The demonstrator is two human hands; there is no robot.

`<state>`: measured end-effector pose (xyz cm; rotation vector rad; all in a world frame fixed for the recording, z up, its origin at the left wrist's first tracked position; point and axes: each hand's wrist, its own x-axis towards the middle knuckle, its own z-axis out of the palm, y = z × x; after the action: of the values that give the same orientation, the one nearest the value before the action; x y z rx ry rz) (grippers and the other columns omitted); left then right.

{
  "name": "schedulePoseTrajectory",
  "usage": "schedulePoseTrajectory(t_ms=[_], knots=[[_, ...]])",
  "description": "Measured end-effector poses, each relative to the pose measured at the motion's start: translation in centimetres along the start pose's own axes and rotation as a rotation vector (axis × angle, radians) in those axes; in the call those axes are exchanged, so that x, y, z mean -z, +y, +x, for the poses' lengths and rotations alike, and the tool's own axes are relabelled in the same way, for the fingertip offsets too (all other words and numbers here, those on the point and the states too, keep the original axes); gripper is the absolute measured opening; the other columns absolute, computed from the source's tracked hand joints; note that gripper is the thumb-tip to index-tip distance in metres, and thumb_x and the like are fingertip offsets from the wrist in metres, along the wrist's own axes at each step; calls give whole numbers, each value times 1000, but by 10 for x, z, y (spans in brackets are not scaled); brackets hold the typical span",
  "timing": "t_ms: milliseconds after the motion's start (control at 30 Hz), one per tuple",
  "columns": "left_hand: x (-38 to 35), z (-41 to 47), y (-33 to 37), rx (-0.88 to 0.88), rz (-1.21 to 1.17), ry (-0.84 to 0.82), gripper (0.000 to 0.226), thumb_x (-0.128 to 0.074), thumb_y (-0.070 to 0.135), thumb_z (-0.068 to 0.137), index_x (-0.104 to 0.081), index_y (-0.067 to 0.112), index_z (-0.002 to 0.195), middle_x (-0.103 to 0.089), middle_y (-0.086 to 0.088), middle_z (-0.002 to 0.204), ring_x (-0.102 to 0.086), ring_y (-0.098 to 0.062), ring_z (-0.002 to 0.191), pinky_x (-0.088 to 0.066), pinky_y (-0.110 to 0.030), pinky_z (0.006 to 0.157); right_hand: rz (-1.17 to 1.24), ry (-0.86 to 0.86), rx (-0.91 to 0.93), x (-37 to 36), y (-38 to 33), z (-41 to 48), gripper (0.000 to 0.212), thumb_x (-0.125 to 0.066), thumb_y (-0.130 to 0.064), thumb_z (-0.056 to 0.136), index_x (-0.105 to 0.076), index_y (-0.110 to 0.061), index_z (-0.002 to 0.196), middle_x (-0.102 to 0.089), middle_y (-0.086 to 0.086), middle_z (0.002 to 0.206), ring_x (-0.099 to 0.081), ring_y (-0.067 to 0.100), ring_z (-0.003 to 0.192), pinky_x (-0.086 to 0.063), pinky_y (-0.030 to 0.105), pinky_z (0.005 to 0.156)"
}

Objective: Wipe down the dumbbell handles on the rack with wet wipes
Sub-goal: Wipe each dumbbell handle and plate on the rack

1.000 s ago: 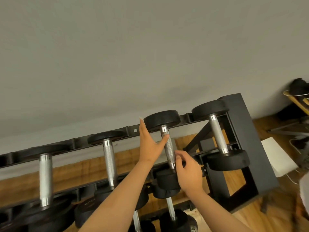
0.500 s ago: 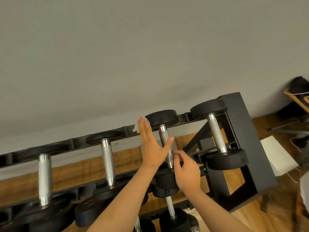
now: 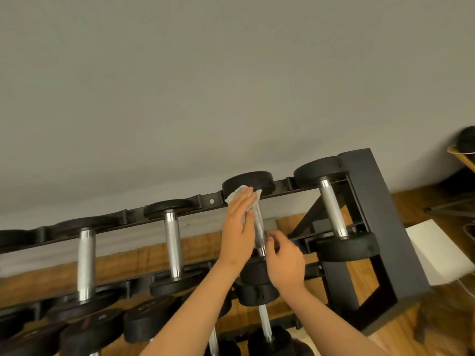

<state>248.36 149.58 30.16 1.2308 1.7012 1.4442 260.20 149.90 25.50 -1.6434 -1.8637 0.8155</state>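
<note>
The left hand (image 3: 237, 227) reaches up along the third dumbbell (image 3: 259, 179) on the top tier of the rack (image 3: 372, 227), fingers straight and together, pressing one white wet wipe (image 3: 237, 193) flat against the far end of its chrome handle (image 3: 260, 228), just below the far head. The right hand (image 3: 285, 262) sits lower, fingers curled, pinching the near end of the same handle. Both forearms rise from the bottom edge. Four dumbbells with bare chrome handles lie across the top tier; more lie on the tier below, partly hidden.
</note>
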Motion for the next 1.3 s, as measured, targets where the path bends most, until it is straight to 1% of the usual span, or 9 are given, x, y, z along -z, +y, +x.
schedulePoseTrajectory(t_ms=[200,267,367,467,667,833,933,1167,1300], knots=[[-23,-12,1,223,-263,240,47,-31,-7,101,-65,21,119,-46,11,144,-38,7,133,-31,-6,107,13,0,7,-1,0,-1,48,-30,-52,91,-65,-29,113,-71,-9,88,-67,12,80,-57,42,69],[-34,-9,0,294,-249,300,42,-38,-6,100,-69,20,108,-48,10,138,-40,3,129,-34,-7,105,16,-6,3,-1,0,0,44,-32,-48,92,-65,-27,112,-71,-10,88,-66,10,78,-57,41,69],[-44,6,-5,374,-211,369,27,-54,-8,92,-71,11,100,-47,0,129,-48,-3,116,-38,3,85,3,-2,-4,0,0,0,42,-32,-46,93,-66,-28,111,-70,-11,89,-65,9,81,-56,38,72],[-48,18,-10,381,-224,426,20,-63,-4,88,-70,10,101,-53,-2,116,-54,-1,100,-47,-8,87,4,-10,-3,0,1,0,45,-29,-49,91,-65,-29,108,-69,-12,88,-64,8,79,-55,38,72],[-47,28,-17,516,-380,575,26,-74,4,83,-58,15,101,-67,-2,104,-65,-16,101,-52,-20,82,8,-12,-19,-1,1,1,52,-24,-53,87,-66,-30,106,-68,-12,85,-63,7,77,-54,36,70],[-46,38,-17,652,-383,529,32,-74,10,85,-64,9,116,-69,-4,108,-66,-19,100,-54,-35,92,15,-9,-32,-2,2,1,51,-24,-53,87,-66,-31,105,-68,-12,84,-62,8,77,-54,37,68],[-43,42,-19,711,-385,498,32,-75,13,84,-64,9,114,-67,-2,101,-65,-21,99,-54,-38,93,9,-6,-36,-3,3,2,36,-36,-43,93,-67,-30,106,-67,-11,80,-61,6,72,-53,34,64],[-37,38,-20,663,-382,519,34,-79,9,79,-53,16,98,-61,3,98,-61,-13,89,-50,-20,72,15,-7,-34,-1,3,2,22,-47,-29,97,-68,-27,105,-68,-11,81,-61,5,70,-53,31,61],[-31,36,-25,611,-33,542,49,-86,27,71,-51,19,105,-49,2,112,-47,-15,106,-46,-31,90,27,-13,-33,-1,3,1,25,-44,-33,96,-67,-27,104,-67,-12,79,-61,4,69,-54,33,61]])
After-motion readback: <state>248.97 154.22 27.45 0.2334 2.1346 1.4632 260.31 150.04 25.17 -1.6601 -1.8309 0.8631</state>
